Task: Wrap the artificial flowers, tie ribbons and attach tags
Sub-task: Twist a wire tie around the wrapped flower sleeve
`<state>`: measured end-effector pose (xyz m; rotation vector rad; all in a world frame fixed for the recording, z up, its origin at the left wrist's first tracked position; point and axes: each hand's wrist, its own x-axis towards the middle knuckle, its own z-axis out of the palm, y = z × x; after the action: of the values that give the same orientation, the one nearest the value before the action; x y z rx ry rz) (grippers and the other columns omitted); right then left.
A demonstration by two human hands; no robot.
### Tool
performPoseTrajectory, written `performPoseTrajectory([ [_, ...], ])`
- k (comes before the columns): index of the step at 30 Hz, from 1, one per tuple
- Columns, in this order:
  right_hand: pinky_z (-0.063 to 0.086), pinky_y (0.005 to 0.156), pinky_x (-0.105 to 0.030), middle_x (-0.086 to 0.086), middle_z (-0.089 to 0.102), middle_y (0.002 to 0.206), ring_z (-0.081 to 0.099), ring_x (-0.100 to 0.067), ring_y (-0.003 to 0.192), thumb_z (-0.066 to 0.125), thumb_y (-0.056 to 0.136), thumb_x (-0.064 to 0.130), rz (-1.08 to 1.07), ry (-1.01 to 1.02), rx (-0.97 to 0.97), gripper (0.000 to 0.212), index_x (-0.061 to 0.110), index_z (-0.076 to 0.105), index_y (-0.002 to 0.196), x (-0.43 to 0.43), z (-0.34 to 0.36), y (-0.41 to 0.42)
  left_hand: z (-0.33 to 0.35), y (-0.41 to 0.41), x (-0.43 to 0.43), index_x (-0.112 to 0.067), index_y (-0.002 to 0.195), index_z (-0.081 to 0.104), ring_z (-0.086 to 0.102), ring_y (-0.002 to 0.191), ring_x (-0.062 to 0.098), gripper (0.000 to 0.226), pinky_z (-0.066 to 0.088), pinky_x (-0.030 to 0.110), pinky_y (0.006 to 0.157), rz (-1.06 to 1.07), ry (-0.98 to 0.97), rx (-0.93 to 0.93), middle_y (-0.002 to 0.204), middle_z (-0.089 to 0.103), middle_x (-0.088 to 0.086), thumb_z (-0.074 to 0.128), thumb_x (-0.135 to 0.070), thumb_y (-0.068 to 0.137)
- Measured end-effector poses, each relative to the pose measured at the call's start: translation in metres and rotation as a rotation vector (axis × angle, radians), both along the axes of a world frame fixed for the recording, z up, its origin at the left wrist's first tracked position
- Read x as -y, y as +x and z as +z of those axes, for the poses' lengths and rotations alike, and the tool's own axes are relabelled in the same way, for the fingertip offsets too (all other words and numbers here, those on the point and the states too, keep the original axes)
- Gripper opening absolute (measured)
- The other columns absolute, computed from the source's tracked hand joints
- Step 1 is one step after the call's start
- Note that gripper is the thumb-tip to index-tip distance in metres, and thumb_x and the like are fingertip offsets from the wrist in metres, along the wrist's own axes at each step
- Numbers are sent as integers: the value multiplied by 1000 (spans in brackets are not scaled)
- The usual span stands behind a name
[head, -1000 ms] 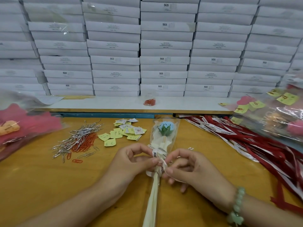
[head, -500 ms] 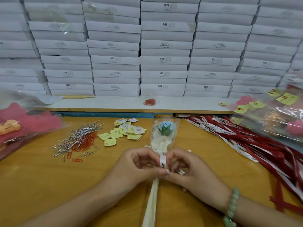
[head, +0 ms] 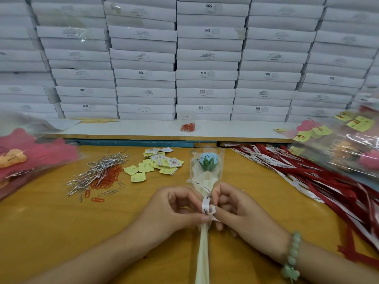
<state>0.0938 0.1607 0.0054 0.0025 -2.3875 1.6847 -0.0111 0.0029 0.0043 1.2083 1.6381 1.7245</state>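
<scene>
A blue artificial flower (head: pixel 208 161) with green leaves lies in a clear cellophane sleeve (head: pixel 217 173) on the wooden table, its cream wrapped stem (head: pixel 202 255) running toward me. A white printed ribbon (head: pixel 205 205) loops around the sleeve's neck. My left hand (head: pixel 174 210) pinches the ribbon and stem from the left. My right hand (head: pixel 235 210) holds the ribbon loop from the right; a loose ribbon end (head: pixel 193 182) trails up to the left.
Yellow paper tags (head: pixel 155 166), silver twist ties (head: pixel 98 173) and red paper clips (head: pixel 106 178) lie to the left. Red and white ribbons (head: pixel 307 181) spread on the right, wrapped flowers (head: pixel 348 148) behind them. Pink wrapped flowers (head: pixel 30 156) sit far left. White boxes (head: pixel 205 74) stack behind.
Both hands have drawn closer together at the sleeve's neck, and the white ribbon now stands up as a loop between the fingers, where before it lay flat around the stem.
</scene>
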Motion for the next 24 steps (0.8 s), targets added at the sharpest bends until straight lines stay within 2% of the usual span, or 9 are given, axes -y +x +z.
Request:
performPoseTrajectory([
  [3, 39, 44, -20, 7, 61, 74, 56, -5, 62, 57, 93, 2, -15, -23, 6, 7, 9, 58, 94, 0, 0, -1, -1, -1, 0, -16, 72, 75, 67, 81, 19, 14, 55, 23, 73, 13, 30, 0, 84, 71, 3, 85, -9, 65],
  [5, 42, 46, -20, 13, 63, 73, 57, -4, 65, 59, 92, 2, -33, -50, 10, 11, 11, 63, 97, 0, 1, -1, -2, -2, -1, -15, 72, 75, 67, 82, 21, 14, 56, 24, 74, 39, 43, 3, 84, 71, 6, 83, -7, 65],
  [7, 43, 47, -20, 12, 65, 72, 59, -3, 65, 58, 92, 2, -49, -105, 9, 14, 11, 68, 98, -2, 1, -1, -3, -4, -1, -14, 71, 74, 68, 82, 23, 14, 56, 26, 75, 60, 47, 11, 83, 71, 8, 83, -4, 66],
  [11, 40, 47, -19, 5, 69, 74, 53, -8, 56, 61, 91, 17, -82, -195, -60, 13, 14, 74, 91, -6, 1, 0, -4, -4, -2, -16, 69, 73, 69, 85, 21, 16, 56, 25, 75, 63, 31, 15, 86, 72, 7, 84, -4, 66],
  [13, 41, 51, -18, -3, 70, 80, 53, -18, 62, 65, 87, 15, -108, -215, -87, 8, 14, 73, 89, -8, 1, 0, -5, -5, -2, -18, 66, 73, 69, 85, 20, 15, 55, 24, 75, 57, 18, 6, 85, 72, 4, 83, -8, 64],
  [16, 47, 66, -15, -6, 71, 85, 60, -10, 75, 67, 86, 11, -122, -196, -110, 11, 13, 68, 97, -10, -2, -1, -5, -4, -2, -19, 64, 72, 68, 83, 17, 13, 54, 23, 73, 42, 18, 14, 85, 72, 2, 85, -17, 60],
  [18, 48, 73, -16, -2, 68, 82, 60, -7, 77, 63, 88, 11, -116, -210, -114, 14, 12, 65, 102, -11, -3, -1, -5, -4, -2, -19, 64, 72, 68, 81, 16, 14, 54, 22, 72, 46, 11, 14, 85, 72, 2, 85, -20, 58],
  [24, 51, 71, -23, 1, 56, 76, 58, -12, 70, 52, 96, 10, -96, -135, -147, 13, 11, 56, 108, -14, -1, 2, -6, -6, -1, -19, 63, 73, 66, 80, 15, 14, 53, 21, 71, 56, -33, -13, 87, 72, 1, 85, -21, 57],
])
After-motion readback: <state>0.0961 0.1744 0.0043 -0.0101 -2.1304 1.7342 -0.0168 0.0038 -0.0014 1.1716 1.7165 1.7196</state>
